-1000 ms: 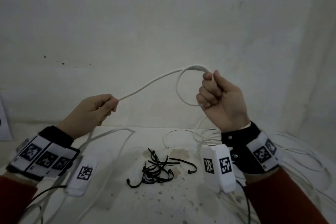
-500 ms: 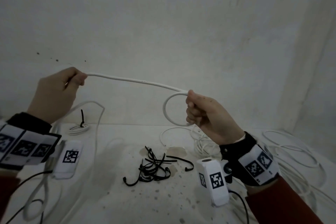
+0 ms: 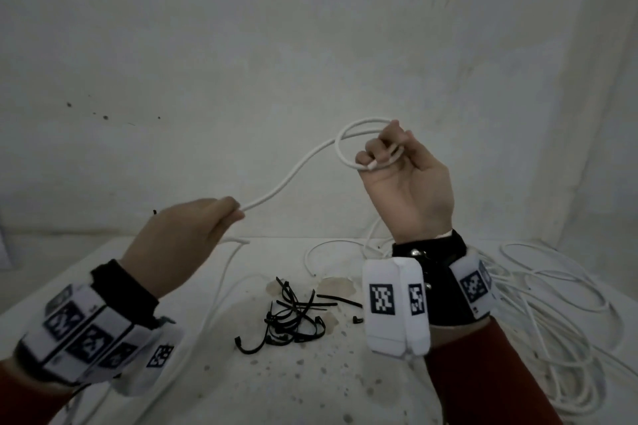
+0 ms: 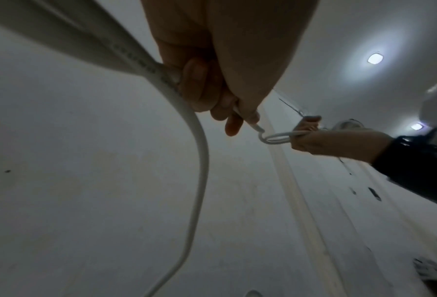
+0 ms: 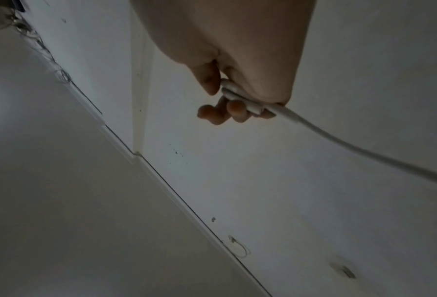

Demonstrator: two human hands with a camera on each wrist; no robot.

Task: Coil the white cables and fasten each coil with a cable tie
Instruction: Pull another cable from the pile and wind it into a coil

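A white cable [image 3: 286, 179] runs in the air between my two hands. My right hand [image 3: 404, 176], raised palm toward me, grips a small coil [image 3: 348, 145] of that cable with its cut end in its curled fingers [image 5: 235, 108]. My left hand [image 3: 193, 231] is lower and to the left, fingers curled round the same cable [image 4: 199, 144], which hangs down from it to the table. A pile of black cable ties [image 3: 293, 317] lies on the white table [image 3: 276, 386] between my wrists.
Several loose loops of white cable [image 3: 552, 314] sprawl over the right side of the table. More cable [image 3: 214, 293] trails down the left side. A pale wall [image 3: 276, 45] stands close behind the table.
My left hand has dropped from high left toward the middle. My right hand has risen and turned palm toward me, and a second loop now lies in its coil.
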